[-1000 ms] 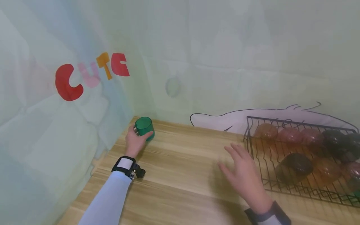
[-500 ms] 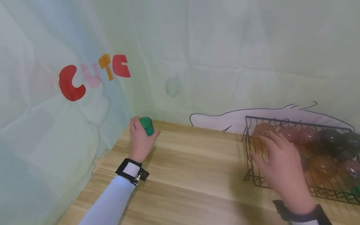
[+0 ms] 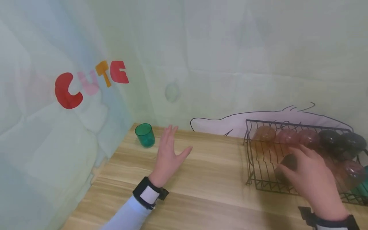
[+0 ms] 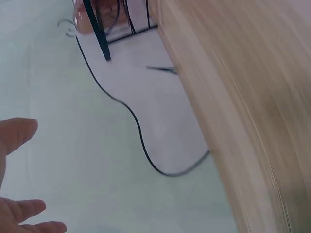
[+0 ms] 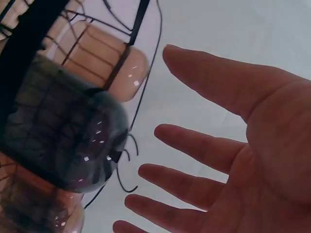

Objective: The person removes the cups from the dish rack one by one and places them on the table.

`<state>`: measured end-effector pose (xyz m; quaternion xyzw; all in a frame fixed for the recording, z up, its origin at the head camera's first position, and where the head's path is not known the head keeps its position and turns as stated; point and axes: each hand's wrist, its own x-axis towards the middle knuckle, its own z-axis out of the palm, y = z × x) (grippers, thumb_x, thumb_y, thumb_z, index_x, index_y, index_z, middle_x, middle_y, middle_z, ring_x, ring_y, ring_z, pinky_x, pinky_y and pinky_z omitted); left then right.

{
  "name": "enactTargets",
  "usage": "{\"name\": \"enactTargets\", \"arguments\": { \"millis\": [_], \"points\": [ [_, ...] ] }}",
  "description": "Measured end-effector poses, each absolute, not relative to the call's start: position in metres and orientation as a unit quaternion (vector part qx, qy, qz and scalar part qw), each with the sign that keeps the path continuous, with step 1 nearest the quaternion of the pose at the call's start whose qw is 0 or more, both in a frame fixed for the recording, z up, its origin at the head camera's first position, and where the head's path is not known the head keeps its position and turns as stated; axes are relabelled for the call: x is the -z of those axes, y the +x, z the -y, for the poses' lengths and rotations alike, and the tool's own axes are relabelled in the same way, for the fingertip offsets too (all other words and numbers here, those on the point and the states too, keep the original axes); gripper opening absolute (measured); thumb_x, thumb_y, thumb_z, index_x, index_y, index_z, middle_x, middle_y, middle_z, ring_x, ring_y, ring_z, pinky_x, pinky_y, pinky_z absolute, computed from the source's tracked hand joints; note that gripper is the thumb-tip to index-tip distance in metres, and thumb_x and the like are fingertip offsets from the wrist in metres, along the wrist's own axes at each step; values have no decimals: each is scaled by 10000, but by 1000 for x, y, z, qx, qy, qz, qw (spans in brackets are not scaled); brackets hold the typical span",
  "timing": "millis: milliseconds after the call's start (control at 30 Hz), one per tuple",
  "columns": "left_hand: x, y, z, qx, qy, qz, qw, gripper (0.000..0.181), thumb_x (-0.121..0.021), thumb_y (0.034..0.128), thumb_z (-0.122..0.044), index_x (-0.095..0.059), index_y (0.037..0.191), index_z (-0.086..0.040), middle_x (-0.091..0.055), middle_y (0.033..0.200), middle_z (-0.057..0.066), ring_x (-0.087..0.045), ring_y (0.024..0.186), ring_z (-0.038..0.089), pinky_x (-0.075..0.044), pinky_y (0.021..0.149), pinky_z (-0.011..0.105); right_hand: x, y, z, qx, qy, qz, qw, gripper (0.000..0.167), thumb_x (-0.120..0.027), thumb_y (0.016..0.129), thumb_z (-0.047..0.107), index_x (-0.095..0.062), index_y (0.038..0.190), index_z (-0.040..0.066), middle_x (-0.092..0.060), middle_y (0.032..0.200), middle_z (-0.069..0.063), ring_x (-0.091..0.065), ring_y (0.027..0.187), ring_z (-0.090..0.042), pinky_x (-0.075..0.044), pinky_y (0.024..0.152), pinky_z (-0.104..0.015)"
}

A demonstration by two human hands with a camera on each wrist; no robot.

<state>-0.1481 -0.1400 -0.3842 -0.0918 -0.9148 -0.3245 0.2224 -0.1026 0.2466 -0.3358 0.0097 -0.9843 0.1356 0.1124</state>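
A green see-through cup stands upright on the wooden table near the back left corner. My left hand is just right of it, apart from it, fingers straight and thumb spread. Over the black wire rack at the right hovers my right hand, its thumb and fingers spread around a dark cup that they partly hide. In the right wrist view that dark grey see-through cup lies in front of the fingertips with a visible gap. The left wrist view shows only some fingers, holding nothing.
Several upturned see-through cups fill the rack: an orange one at the back left, then pinkish ones and dark ones. A teal cup sits at the right edge. Printed cloth hangs behind the table.
My left hand has let go of the green cup and drawn away to the right, leaving it standing. My right hand has moved rightward from the table to over the rack.
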Motion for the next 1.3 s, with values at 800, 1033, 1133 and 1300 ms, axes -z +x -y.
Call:
{"name": "enactTargets", "arguments": {
  "millis": [800,1033,1133,1300],
  "points": [
    [397,-108,75,338,-198,918,62,802,-589,815,-598,-253,1469,-277,-152,1569,-28,-157,1449,225,-294,1115,491,353,-113,-257,-141,14,987,71,770,-792,658,453,-527,1239,22,-533,1238,-284,-515,1024,-492,-442,684,-650],
    [399,-107,74,334,-208,917,61,793,-597,821,-578,-285,1462,-230,-177,1567,20,-196,1436,277,-301,1110,492,355,-115,-256,-140,17,987,76,636,-787,674,329,-558,1202,58,-564,1208,-235,-541,999,-460,-449,672,-623],
    [401,-107,73,330,-207,919,56,783,-596,826,-574,-289,1459,-232,-179,1567,25,-194,1437,264,-298,1114,485,355,-115,-257,-138,22,987,81,589,-780,675,276,-570,1175,45,-576,1175,-249,-543,983,-467,-444,673,-627],
    [402,-106,74,329,-201,921,49,767,-591,831,-572,-292,1456,-243,-171,1569,14,-181,1441,248,-298,1115,483,355,-115,-258,-129,21,988,86,491,-770,668,226,-596,1095,58,-614,1075,-244,-573,913,-448,-458,602,-580]
  ]
}}
